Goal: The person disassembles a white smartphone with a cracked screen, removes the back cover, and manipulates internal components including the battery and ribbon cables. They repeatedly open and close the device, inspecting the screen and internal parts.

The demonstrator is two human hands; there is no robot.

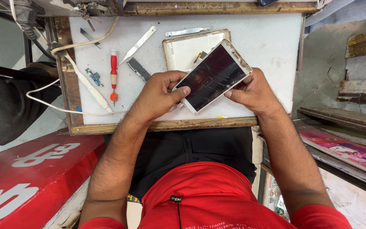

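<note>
Head view looks down on both hands closed on a cracked smartphone (pixel 213 75), held tilted just above the white tabletop (pixel 267 38). Left hand (pixel 157 95) takes its lower corner, thumb pressed flat on the dark glass; right hand (pixel 253 91) pinches the long edge opposite, fingertips on the rim. Each grip is narrow and shut on the phone. Judging by the cracks, the glass is brittle and likely sharp; the slab looks thin, stiff, light and smooth enough to slip, so the metal rim seems the safer hold. Just beyond the grip lies an open back cover (pixel 187 48). Farther out on the left-hand side rest a red screwdriver (pixel 113 74), a metal pry blade (pixel 138 43) and a white cable (pixel 87 82)
</note>
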